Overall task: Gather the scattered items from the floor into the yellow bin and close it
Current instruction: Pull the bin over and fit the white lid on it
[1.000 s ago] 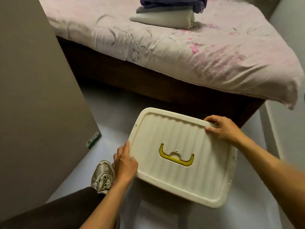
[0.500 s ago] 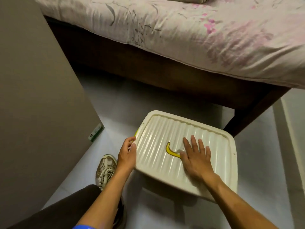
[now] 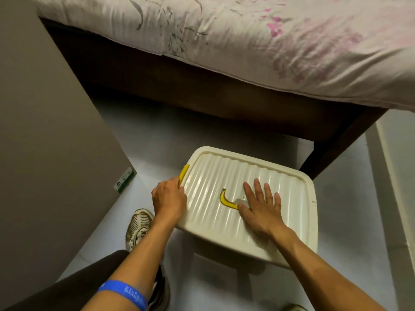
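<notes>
A cream ribbed lid with a yellow handle at its middle lies on top of the bin on the floor; the bin's body is hidden beneath it. My right hand presses flat on the lid's centre, fingers spread, partly covering the handle. My left hand curls over the lid's left edge, touching a yellow side latch that sticks up there.
A bed with a pink floral sheet and dark wooden frame stands just behind the bin, its leg at the right. A grey-brown panel fills the left. My shoe rests on the pale floor beside the bin.
The lid went down onto the bin. My right hand moved from the lid's far edge to its centre and lies flat. My left hand slid up the left edge to the yellow latch.
</notes>
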### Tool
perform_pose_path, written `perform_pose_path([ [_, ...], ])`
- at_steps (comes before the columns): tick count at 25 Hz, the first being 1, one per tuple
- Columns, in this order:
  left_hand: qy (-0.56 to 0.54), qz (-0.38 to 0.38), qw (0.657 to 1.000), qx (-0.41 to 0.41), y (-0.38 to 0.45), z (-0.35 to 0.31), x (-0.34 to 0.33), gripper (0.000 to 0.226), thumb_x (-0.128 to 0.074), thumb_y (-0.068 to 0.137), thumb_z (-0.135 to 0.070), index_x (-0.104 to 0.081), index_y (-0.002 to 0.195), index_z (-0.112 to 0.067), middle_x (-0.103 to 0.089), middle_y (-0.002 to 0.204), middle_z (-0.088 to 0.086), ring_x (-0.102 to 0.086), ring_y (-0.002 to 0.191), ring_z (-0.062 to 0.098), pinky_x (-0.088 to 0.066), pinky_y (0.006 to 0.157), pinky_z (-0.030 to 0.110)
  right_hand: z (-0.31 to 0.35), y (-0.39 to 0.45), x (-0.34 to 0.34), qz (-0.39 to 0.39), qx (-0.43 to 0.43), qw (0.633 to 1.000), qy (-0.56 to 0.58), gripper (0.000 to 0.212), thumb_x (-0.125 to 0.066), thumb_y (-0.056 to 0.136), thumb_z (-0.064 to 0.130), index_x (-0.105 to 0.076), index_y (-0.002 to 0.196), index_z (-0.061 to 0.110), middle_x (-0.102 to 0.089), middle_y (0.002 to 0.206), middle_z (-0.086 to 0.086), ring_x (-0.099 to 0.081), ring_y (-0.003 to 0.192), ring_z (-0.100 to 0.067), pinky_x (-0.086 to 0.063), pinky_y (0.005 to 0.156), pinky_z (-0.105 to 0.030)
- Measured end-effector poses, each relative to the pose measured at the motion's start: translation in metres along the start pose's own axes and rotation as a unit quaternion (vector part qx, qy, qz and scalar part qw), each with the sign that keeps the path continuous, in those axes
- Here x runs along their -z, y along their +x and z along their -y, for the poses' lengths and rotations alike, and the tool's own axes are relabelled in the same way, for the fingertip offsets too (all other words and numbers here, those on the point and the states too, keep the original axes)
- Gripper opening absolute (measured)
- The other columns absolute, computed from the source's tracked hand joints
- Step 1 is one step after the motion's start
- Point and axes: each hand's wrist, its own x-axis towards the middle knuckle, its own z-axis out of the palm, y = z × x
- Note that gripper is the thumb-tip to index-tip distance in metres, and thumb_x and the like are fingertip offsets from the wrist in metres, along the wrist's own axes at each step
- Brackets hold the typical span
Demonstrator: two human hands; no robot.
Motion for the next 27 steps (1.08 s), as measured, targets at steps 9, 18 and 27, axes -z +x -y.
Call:
perform_pose_path([
  [9, 0.251, 0.258, 0.900, -0.245, -0.068, -0.059, -0.054, 0.054, -0.037, 0.099, -0.050, -0.015, 0.149, -0.046, 0.005, 0.163, 0.000, 0.007, 0.150, 0.033, -0.004, 0.117, 0.062, -0.078, -0.096, 0.015, -0.158, -0.382, 0.808, 0.420, 0.070, -0.069, 0.082, 0.044, -0.035, 0.138, 0.019, -0.050, 0.137, -0.008, -0.054, 0.115, -0.027, -0.049, 0.089, -0.042],
  [18, 0.258, 0.258, 0.900, -0.239, -0.072, -0.061, -0.057, 0.054, -0.035, 0.100, -0.052, -0.015, 0.149, -0.047, 0.009, 0.164, -0.002, 0.011, 0.150, 0.031, -0.001, 0.116, 0.061, -0.068, -0.103, 0.019, -0.263, -0.357, 0.813, 0.378, 0.031, -0.071, 0.085, 0.037, -0.047, 0.098, 0.023, -0.061, 0.090, 0.000, -0.060, 0.071, -0.017, -0.042, 0.055, -0.026],
  [27, 0.149, 0.154, 0.960, -0.180, -0.096, -0.030, -0.043, 0.048, -0.040, 0.100, -0.034, -0.033, 0.148, -0.030, -0.019, 0.162, 0.002, -0.012, 0.150, 0.023, -0.009, 0.121, 0.049, -0.066, -0.138, -0.002, -0.225, -0.235, 0.873, 0.363, 0.045, -0.055, 0.096, 0.033, -0.042, 0.138, 0.034, -0.062, 0.102, 0.002, -0.061, 0.081, -0.010, -0.052, 0.062, -0.024],
])
